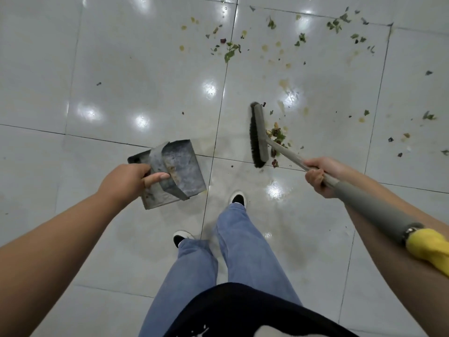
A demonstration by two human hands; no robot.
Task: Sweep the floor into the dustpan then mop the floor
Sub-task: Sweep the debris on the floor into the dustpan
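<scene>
**Dustpan and broom held over a littered floor**

Blue trousers [233,251] and two dark shoes with white soles are seen nearest, standing on the glossy tiled floor [109,69]. A yellow cloth [430,249] is wrapped at the near end of the broom's grey foam grip, by the right forearm.

The metal dustpan [179,166] is gripped by the left hand [126,182], fingers curled round its strap handle and thumb laid along it; whether the pan is touching the tiles cannot be told. The broom [259,137] is clasped by the right hand [320,176] on the bare shaft just ahead of the foam grip. Its head is set at the floor to the right of the dustpan, apart from it, bristles turned left.

A small heap of debris [277,136] is gathered just beside the head on its right. Farther off, leaf scraps [230,53] and yellowish stains are scattered across the far tiles.
</scene>
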